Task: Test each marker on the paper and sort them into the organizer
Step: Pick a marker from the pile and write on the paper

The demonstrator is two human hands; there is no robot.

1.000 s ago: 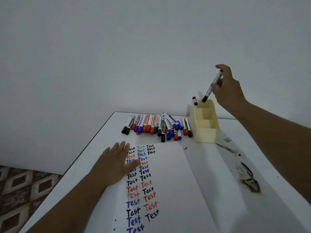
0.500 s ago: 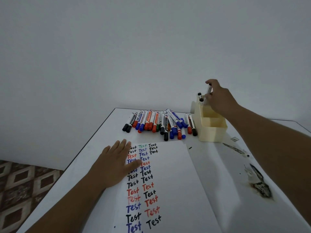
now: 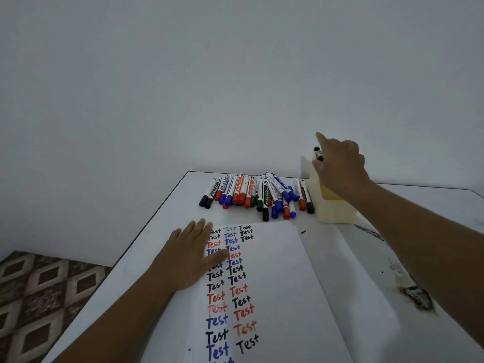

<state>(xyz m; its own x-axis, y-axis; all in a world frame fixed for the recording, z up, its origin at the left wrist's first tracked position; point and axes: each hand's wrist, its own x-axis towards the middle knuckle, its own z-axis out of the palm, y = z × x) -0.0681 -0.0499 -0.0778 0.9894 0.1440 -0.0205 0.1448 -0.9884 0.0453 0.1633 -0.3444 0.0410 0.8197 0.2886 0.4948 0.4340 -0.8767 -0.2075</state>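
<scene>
The right hand (image 3: 340, 166) hovers over the far end of the cream organizer (image 3: 334, 210) at 1 o'clock, its grip loosened, fingers beside black-capped markers (image 3: 317, 153) standing inside. The left hand (image 3: 188, 258) presses flat on the test paper (image 3: 275, 284). Loose markers (image 3: 251, 192) lie at 12 o'clock on the desk (image 3: 366, 271).

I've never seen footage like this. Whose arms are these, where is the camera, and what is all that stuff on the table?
No machine here: a person wears a wide-angle camera on the head, so you look down along their own arms. The left hand rests flat on the paper, which is covered with the word "Test" in several colours. The right hand reaches over the cream organizer, touching black markers standing in it. A pile of capped markers lies on the white table.
</scene>
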